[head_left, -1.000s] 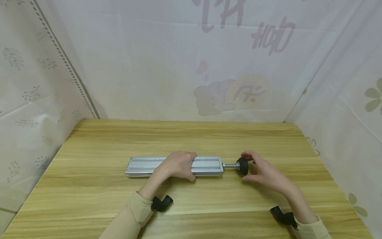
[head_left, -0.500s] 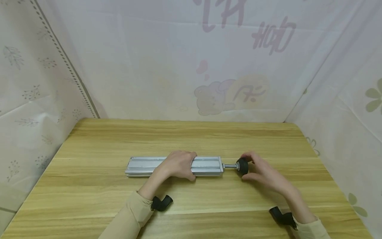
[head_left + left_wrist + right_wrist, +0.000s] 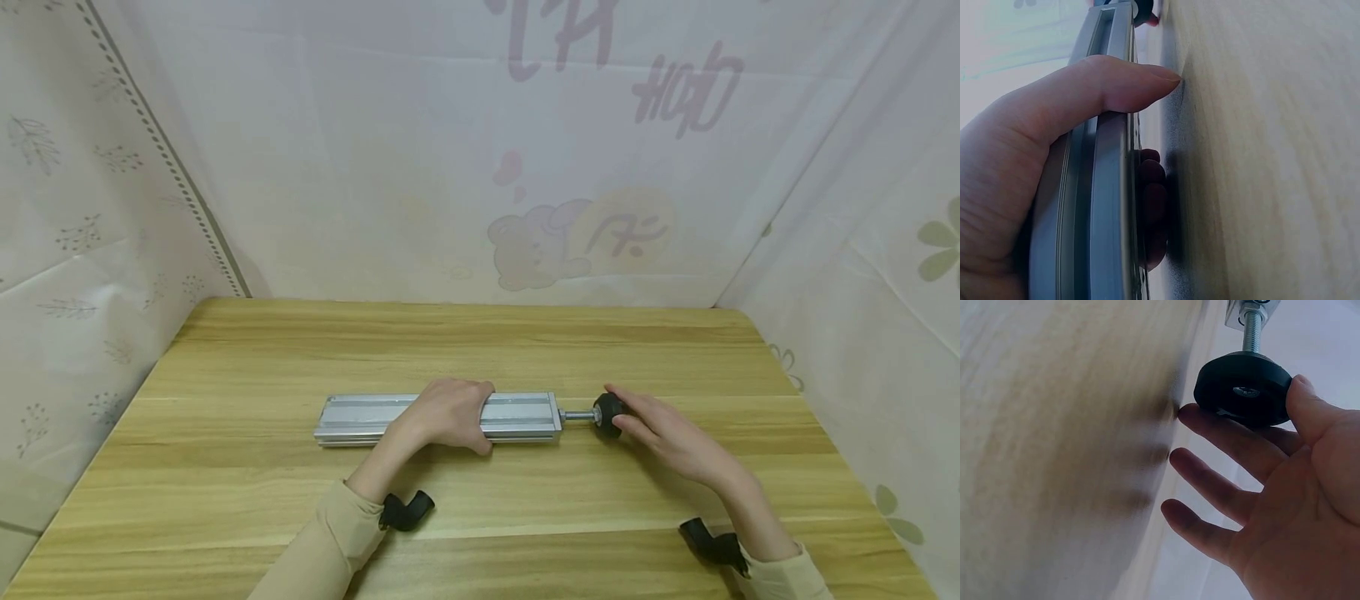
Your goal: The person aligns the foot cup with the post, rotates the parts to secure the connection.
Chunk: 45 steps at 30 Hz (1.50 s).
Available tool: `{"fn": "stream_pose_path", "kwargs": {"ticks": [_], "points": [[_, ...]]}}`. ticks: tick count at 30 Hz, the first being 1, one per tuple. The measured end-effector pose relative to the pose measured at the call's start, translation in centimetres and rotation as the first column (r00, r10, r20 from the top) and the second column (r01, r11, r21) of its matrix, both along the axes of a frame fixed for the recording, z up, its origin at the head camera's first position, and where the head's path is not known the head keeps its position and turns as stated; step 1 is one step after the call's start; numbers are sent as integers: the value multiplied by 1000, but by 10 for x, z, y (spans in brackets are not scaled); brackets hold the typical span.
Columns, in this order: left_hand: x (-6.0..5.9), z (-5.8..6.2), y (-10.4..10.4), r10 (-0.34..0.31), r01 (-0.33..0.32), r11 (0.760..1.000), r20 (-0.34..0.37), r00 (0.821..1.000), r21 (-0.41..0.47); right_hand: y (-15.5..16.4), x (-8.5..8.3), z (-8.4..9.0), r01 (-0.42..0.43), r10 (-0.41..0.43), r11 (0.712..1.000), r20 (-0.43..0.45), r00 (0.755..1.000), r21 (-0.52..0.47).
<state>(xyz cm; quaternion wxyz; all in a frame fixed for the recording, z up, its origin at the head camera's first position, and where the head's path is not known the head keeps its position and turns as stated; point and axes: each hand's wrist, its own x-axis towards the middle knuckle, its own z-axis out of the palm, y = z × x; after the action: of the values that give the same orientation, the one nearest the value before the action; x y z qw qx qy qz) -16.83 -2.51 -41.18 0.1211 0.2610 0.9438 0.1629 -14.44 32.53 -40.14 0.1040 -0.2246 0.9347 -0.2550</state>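
Note:
A silver aluminium extrusion profile [image 3: 517,410] lies lengthwise on the table. My left hand [image 3: 442,415] grips it across the middle, thumb on the near side; in the left wrist view the fingertips [image 3: 1154,201] show beneath its far edge. Out of the profile's right end runs a threaded rod [image 3: 579,416] with a nut, ending in a round black levelling foot [image 3: 607,414]. At that foot my right hand [image 3: 667,429] holds the rim, the thumb against one side. The right wrist view shows the other fingers spread below the foot [image 3: 1242,387]; one is partly hidden behind it.
The wood-grain table [image 3: 480,350] carries the profile. Patterned cloth [image 3: 375,167] hangs behind it and on both sides. A black wrist mount [image 3: 407,510] sits on the left wrist, another black mount [image 3: 712,543] on the right.
My right thumb and fingers have shifted on the levelling foot, the thumb moving up along its rim. The left hand and the profile stay where they were.

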Motion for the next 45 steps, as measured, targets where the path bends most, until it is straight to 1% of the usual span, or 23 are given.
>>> {"fn": "stream_pose_path", "kwargs": {"ticks": [2, 6, 7, 10, 14, 18, 23, 25, 29, 31, 40, 43, 45], "points": [[0, 0, 0, 0, 0, 1000, -2, 1000, 1, 0, 0, 0, 6, -6, 1000, 11, 1000, -11], [0, 0, 0, -3, 3, 1000, -7, 1000, 4, -2, -1, 0, 26, -23, 997, 35, 999, -72], [0, 0, 0, -3, 3, 1000, -8, 1000, 4, -2, -1, -1, 28, -26, 996, 29, 999, -80], [1, 0, 0, -3, 3, 1000, -11, 1000, 3, -4, -2, -2, 5, -7, 997, -29, 1000, -75], [1, 0, 0, 1, -1, 1000, -8, 1000, 2, -6, -3, -4, -21, 14, 997, -111, 994, -69], [1, 1, 1, 3, -3, 1000, -6, 1000, 0, -6, -3, -3, -8, -2, 997, -126, 992, -82], [1, 1, 0, 0, 0, 1000, -5, 1000, -2, -3, -2, -3, -21, 10, 997, -136, 991, -75], [1, 1, 0, 1, -1, 1000, -6, 1000, -2, -1, -1, -2, -32, 24, 998, -125, 992, -60], [1, 0, 0, -2, 2, 1000, -13, 1000, 0, -1, -2, -1, -17, 15, 999, -58, 998, -34], [1, 0, 0, -4, 4, 1000, -15, 1000, 2, -2, -2, -1, -7, 6, 999, -32, 999, -37], [1, 0, 0, -5, 5, 1000, -10, 1000, 6, -4, -2, -1, 8, -8, 999, -14, 1000, -37], [0, 0, 0, -5, 5, 1000, -12, 1000, 2, -4, -2, 0, 21, -21, 997, 13, 1000, -75], [0, 0, 0, -6, 6, 1000, -13, 1000, -1, -5, -2, -1, 25, -25, 996, 9, 1000, -91]]}}
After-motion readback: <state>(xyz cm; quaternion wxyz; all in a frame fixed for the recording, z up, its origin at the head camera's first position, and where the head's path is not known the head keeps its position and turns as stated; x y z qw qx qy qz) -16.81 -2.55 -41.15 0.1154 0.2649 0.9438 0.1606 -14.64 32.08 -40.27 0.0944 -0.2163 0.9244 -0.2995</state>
